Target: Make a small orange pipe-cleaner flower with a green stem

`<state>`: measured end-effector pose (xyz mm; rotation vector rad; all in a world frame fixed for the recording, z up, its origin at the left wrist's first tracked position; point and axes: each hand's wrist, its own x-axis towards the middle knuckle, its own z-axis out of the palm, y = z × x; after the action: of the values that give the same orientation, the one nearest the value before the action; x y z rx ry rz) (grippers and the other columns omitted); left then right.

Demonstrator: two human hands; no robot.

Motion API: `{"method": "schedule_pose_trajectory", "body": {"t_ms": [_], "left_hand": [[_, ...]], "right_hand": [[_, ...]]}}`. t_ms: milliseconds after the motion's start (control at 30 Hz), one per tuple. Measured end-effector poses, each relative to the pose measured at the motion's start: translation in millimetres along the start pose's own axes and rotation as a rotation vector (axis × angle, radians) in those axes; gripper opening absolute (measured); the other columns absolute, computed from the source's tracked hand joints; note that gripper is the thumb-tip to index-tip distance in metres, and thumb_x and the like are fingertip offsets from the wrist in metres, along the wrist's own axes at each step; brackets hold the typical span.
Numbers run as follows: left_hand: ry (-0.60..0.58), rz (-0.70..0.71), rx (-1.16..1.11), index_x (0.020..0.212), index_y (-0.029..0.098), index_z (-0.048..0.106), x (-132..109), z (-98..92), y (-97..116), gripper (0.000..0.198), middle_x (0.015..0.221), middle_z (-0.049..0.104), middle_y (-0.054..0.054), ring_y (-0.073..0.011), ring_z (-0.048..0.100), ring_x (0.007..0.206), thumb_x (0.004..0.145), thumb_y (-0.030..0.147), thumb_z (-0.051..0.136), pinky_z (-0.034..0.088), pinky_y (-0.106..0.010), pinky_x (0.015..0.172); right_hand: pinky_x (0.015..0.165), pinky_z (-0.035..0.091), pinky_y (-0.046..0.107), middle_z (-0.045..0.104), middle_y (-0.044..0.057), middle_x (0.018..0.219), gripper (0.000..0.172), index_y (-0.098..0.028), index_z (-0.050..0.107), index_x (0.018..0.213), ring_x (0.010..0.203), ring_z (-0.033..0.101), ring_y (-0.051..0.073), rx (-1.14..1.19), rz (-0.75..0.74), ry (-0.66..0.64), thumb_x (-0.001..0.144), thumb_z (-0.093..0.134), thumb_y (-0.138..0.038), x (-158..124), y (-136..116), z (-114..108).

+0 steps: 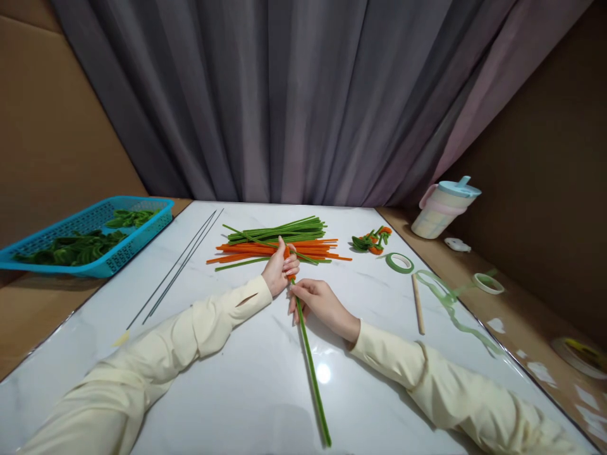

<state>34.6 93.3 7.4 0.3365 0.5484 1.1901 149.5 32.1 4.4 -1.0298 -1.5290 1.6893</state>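
Note:
My left hand (pixel 281 265) is closed around a small orange piece of bent pipe cleaner (pixel 291 276), most of it hidden by the fingers. Just below, my right hand (pixel 322 303) pinches a long green pipe cleaner (pixel 310 366) near its upper end, where it meets the orange piece. The green stem slants down toward the table's near edge. Behind my left hand lie a pile of orange pipe cleaners (pixel 246 250) and, farther back, a pile of green pipe cleaners (pixel 284 229), with a few green ones strewn across the orange.
At left stands a blue basket (pixel 142 243) of green leaf shapes, beside thin dark wires (pixel 177 265). To the right are finished-looking orange-green pieces (pixel 374 240), green tape (pixel 399 263), a wooden stick (pixel 418 303), a loose green ribbon (pixel 462 322) and a lidded cup (pixel 443 212).

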Motion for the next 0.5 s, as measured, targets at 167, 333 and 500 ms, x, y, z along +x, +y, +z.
{"method": "schedule_pose_trajectory", "body": {"t_ms": [167, 333, 500], "left_hand": [[-0.019, -0.02, 0.019, 0.072, 0.015, 0.047, -0.4, -1.0, -2.0, 0.041, 0.044, 0.019, 0.011, -0.0017, 0.017, 0.028, 0.079, 0.055, 0.053, 0.013, -0.013, 0.028], [-0.043, -0.045, 0.031, 0.071, 0.015, 0.048, -2.9, 0.3, -2.7, 0.04, 0.043, 0.021, 0.011, -0.0016, 0.018, 0.029, 0.081, 0.053, 0.053, 0.015, -0.013, 0.029], [-0.057, -0.051, 0.031, 0.07, 0.015, 0.048, -3.9, 0.7, -3.7, 0.039, 0.043, 0.022, 0.01, -0.0015, 0.021, 0.029, 0.082, 0.051, 0.053, 0.017, -0.012, 0.029]], "right_hand": [[0.038, 0.041, 0.019, 0.062, 0.001, 0.056, 0.032, -0.015, 0.048, 0.067, 0.039, 0.056, 0.01, 0.009, -0.013, 0.025, 0.078, 0.054, -0.044, 1.1, 1.0, -0.4], [0.038, 0.041, 0.019, 0.062, 0.002, 0.056, 0.032, -0.015, 0.047, 0.066, 0.039, 0.056, 0.01, 0.003, -0.011, 0.042, 0.078, 0.053, -0.044, 2.3, 0.9, -0.3], [0.039, 0.041, 0.02, 0.062, 0.002, 0.056, 0.032, -0.015, 0.047, 0.066, 0.039, 0.056, 0.01, 0.012, -0.016, 0.037, 0.079, 0.053, -0.044, 2.2, 0.9, -0.9]]}}
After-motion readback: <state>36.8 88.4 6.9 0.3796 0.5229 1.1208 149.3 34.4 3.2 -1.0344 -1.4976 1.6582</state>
